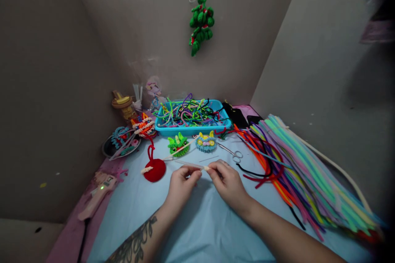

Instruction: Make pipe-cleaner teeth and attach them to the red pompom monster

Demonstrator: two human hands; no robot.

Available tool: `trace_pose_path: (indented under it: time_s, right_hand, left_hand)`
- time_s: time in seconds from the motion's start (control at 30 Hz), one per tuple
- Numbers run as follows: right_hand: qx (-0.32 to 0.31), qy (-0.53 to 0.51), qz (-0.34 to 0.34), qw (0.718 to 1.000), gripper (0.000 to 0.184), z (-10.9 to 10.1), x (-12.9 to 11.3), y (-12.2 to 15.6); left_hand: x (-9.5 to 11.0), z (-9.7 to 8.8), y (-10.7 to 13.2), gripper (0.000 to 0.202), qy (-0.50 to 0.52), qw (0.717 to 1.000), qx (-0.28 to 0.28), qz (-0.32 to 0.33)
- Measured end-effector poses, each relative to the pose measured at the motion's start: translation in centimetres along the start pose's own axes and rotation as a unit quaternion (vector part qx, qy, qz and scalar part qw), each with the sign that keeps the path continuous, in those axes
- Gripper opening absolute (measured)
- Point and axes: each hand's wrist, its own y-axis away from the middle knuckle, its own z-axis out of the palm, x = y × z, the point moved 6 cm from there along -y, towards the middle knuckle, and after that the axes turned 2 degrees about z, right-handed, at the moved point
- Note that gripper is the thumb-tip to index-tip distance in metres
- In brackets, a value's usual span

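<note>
My left hand [184, 179] pinches a thin pale stick [193, 165] that points away to the left. At the stick's right end, my right hand [226, 174] grips a cream pipe cleaner [205, 168], which looks wound into a small coil there. Fingertips of both hands nearly meet, and they partly hide the coil. Just left of my hands lies a round red pipe-cleaner piece [155, 170] with a small cream coil [147, 169] on it. Beyond my hands sit a green dragon-like head [178, 146] and a blue-and-yellow head [206, 143].
A blue tray [193, 130] of pipe-cleaner scraps stands at the back. Scissors [236, 155] lie right of centre, near a big bundle of coloured pipe cleaners [296, 164]. At left are a glue gun [100, 195] and a metal bowl [108, 148]. A green ornament [201, 22] hangs above.
</note>
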Motion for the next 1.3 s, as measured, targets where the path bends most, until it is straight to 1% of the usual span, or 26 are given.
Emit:
trace_pose_path:
  time_s: [0.2, 0.43, 0.63, 0.83, 0.93, 1.07, 1.2, 1.3]
  right_hand:
    - [0.013, 0.070, -0.004, 0.997, 0.013, 0.4, 0.5, 0.3]
    - [0.017, 0.154, -0.025, 0.988, 0.011, 0.8, 0.1, 0.6]
    - [0.018, 0.175, -0.050, 0.983, 0.011, 0.9, -0.5, 0.5]
    - [0.014, 0.212, -0.112, 0.971, 0.017, 0.9, -1.5, 0.6]
    - [0.016, 0.206, -0.116, 0.972, 0.017, 1.0, -1.4, 0.7]
    - [0.001, 0.172, -0.111, 0.979, 0.011, 1.3, -0.8, 0.7]
    - [-0.031, 0.141, -0.110, 0.983, 0.024, 1.5, -0.7, 0.9]
    - [-0.045, 0.114, -0.103, 0.987, 0.027, 1.4, -0.8, 0.9]
  left_hand:
    - [-0.8, 0.6, 0.2, 0.020, 0.056, 0.998, -0.026, -0.027]
    - [-1.1, 0.9, 0.4, 0.024, 0.099, 0.994, -0.010, -0.042]
    - [-1.2, 0.9, 0.4, 0.021, 0.100, 0.994, 0.007, -0.041]
    - [-1.3, 0.8, 0.4, 0.028, 0.078, 0.996, -0.005, -0.047]
    - [-1.1, 0.6, 0.4, 0.028, 0.072, 0.997, -0.002, -0.042]
    - [-0.7, 0.6, 0.4, 0.023, 0.065, 0.998, 0.003, -0.027]
    - [-0.3, 0.5, 0.5, 0.019, 0.051, 0.999, 0.011, -0.009]
    - [0.1, 0.6, 0.5, 0.017, 0.040, 0.999, 0.007, 0.004]
